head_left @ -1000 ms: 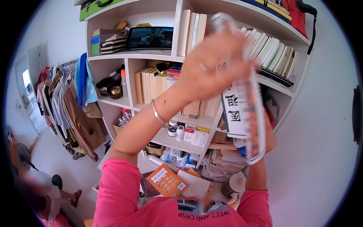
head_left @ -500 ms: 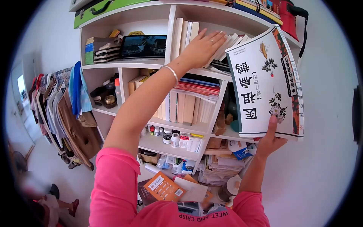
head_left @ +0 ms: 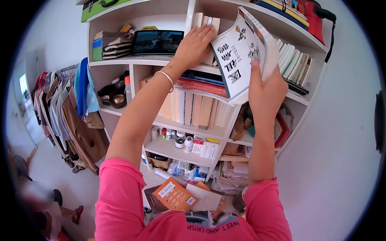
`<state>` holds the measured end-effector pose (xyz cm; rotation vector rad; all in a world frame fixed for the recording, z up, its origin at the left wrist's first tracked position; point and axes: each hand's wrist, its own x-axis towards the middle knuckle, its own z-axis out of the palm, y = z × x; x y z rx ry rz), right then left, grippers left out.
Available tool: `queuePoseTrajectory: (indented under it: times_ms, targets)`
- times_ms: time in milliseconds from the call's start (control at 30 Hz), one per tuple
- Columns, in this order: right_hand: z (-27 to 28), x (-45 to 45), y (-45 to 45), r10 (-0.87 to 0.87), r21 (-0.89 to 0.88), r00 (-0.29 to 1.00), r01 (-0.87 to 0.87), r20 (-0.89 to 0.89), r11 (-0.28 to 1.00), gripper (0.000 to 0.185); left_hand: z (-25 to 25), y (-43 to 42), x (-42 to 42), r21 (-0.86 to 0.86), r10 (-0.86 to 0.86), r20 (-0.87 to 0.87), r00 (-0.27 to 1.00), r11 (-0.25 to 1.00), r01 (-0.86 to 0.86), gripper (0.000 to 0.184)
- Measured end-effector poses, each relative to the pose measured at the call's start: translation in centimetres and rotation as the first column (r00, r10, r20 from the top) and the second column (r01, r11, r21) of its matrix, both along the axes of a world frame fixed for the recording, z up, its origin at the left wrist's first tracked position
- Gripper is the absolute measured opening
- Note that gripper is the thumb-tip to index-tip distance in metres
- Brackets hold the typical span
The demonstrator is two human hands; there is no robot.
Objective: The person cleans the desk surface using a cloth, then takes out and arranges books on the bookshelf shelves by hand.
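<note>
A white paperback book with dark Chinese characters and plant drawings is gripped in my right hand, thumb across its cover. It is tilted in front of the top right compartment, and its cover bends a little. My left hand, with a ring and a bracelet, lies against several upright pale books at that compartment's left side, fingers stretched along them. Right of the held book, a row of leaning books stands on the same shelf. The held book hides the middle of the row.
The white bookcase holds a dark tablet-like screen, medicine bottles and stacked papers. An orange book lies low in front. Clothes hang at left. Another person's leg and red shoe show lower left.
My right hand has brought the book left and tilted it toward the top right compartment. My left hand has shifted left, from the leaning books to the upright ones.
</note>
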<state>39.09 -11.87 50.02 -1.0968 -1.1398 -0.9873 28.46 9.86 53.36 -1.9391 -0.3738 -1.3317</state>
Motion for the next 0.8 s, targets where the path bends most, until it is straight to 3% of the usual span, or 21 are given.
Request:
queuePoseTrajectory:
  times_ms: [100, 200, 267, 300, 367, 400, 533, 633, 700, 800]
  targets:
    - [2.8, -0.6, 1.3, -0.075, -0.07, 0.996, 0.079, 0.054, 0.994, 0.029, -0.8, -1.5, -0.3, 0.047, -0.099, -0.031, 0.995, 0.994, 0.1, 0.057]
    - [5.2, -1.3, 0.6, -0.119, -0.07, 0.991, 0.124, 0.065, 0.99, 0.024, -1.2, -2.5, -0.1, -0.067, -0.235, -0.146, 0.961, 0.972, 0.227, 0.058]
    - [5.9, -1.4, -0.5, -0.166, -0.07, 0.983, 0.171, 0.072, 0.983, 0.025, -1.4, -3.3, 0.3, -0.257, -0.371, -0.068, 0.926, 0.903, 0.343, 0.059]
    - [5.6, -1.4, -0.8, -0.164, -0.072, 0.984, 0.169, 0.076, 0.983, 0.025, -1.4, -4.1, 0.6, -0.258, -0.369, -0.064, 0.927, 0.904, 0.342, 0.059]
    - [5.2, -1.6, -1.2, -0.03, -0.066, 0.999, 0.028, -0.028, 0.997, 0.027, -1.0, -5.3, 1.5, -0.588, -0.472, -0.008, 0.881, 0.715, 0.378, 0.058]
    - [5.0, -1.7, -1.1, -0.041, -0.08, 0.998, 0.037, -0.05, 0.996, 0.028, -1.3, -5.0, 2.2, -0.504, -0.568, 0.018, 0.823, 0.706, 0.498, 0.057]
    - [4.6, -1.6, -1.5, 0.012, -0.048, 0.996, -0.016, -0.088, 0.999, 0.027, -1.6, -3.9, 3.8, -0.358, -0.7, 0.064, 0.712, 0.649, 0.671, 0.06]
    - [4.5, -1.3, -1.6, 0.035, -0.002, 0.997, -0.035, -0.064, 0.999, 0.027, -2.4, -3.9, 4.4, -0.384, -0.754, 0.108, 0.648, 0.569, 0.727, 0.061]
    - [4.2, -1.6, -1.5, 0.177, 0.047, 0.98, -0.173, -0.091, 0.984, 0.026, -2.7, -4.2, 4.9, -0.316, -0.747, 0.1, 0.657, 0.602, 0.733, 0.06]
    - [4.2, -1.5, -1.2, 0.16, 0.047, 0.985, -0.158, -0.062, 0.986, 0.026, -3.0, -4.4, 5.2, -0.299, -0.712, 0.179, 0.679, 0.618, 0.727, 0.058]
